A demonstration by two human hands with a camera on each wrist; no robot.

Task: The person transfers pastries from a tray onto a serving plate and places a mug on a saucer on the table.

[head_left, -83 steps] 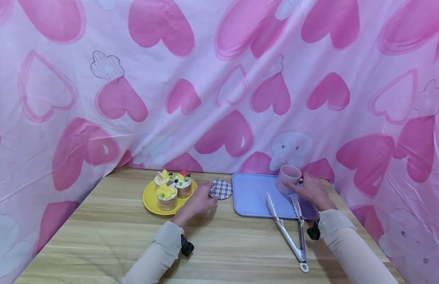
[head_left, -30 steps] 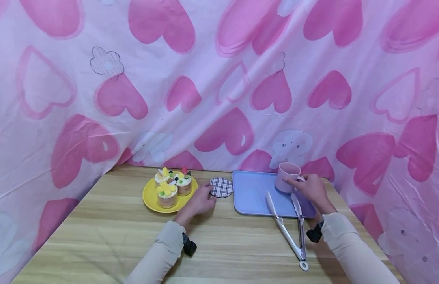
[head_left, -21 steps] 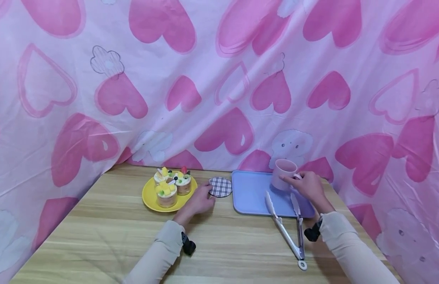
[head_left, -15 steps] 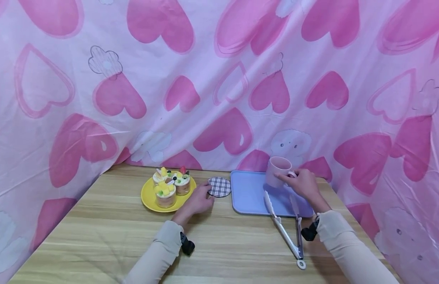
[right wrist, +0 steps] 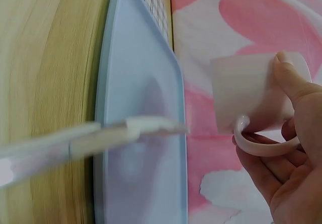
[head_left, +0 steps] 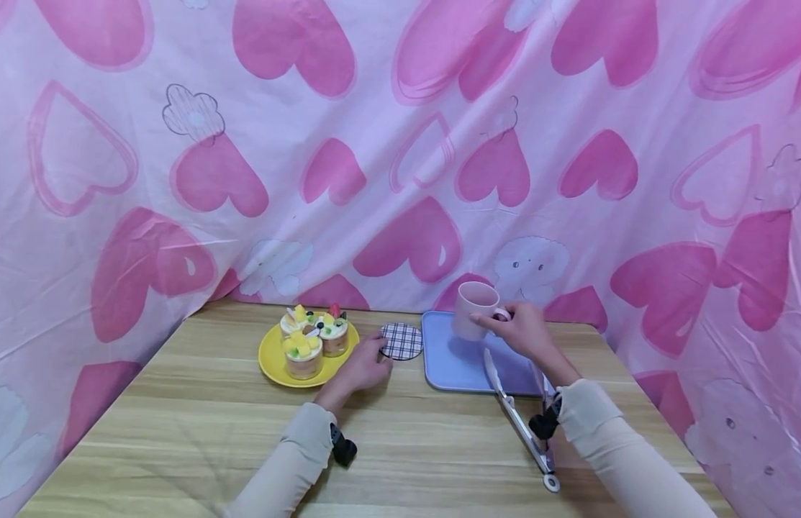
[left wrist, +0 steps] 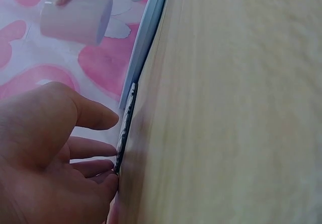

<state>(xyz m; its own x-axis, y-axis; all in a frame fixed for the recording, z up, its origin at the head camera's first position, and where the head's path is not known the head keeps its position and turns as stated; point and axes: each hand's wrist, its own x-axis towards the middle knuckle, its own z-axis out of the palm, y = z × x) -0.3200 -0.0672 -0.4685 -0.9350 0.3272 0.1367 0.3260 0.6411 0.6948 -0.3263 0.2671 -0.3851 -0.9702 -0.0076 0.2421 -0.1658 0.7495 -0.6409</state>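
Note:
A pink mug [head_left: 473,311] hangs in the air over the blue tray [head_left: 441,367]. My right hand [head_left: 528,332] grips it by the handle, with the thumb [right wrist: 289,75] lying on the mug's side in the right wrist view. At the table's middle, my left hand [head_left: 360,365] rests with its fingertips at the left edge of a round checked coaster [head_left: 401,341]. In the left wrist view the coaster [left wrist: 126,128] lies flat on the table beside the relaxed fingers, and the thumb is apart from them.
Metal tongs [head_left: 519,424] lie spread, tips on the tray, handle end towards me, partly behind my right wrist. On the left, a yellow plate [head_left: 270,365] bears several fruit-topped dessert cups [head_left: 304,356]. A heart-patterned curtain [head_left: 400,158] closes off the table's back and sides.
My right hand has taken the mug by the handle, raised it off the tray and carried it left towards the coaster. My left hand stays by the coaster.

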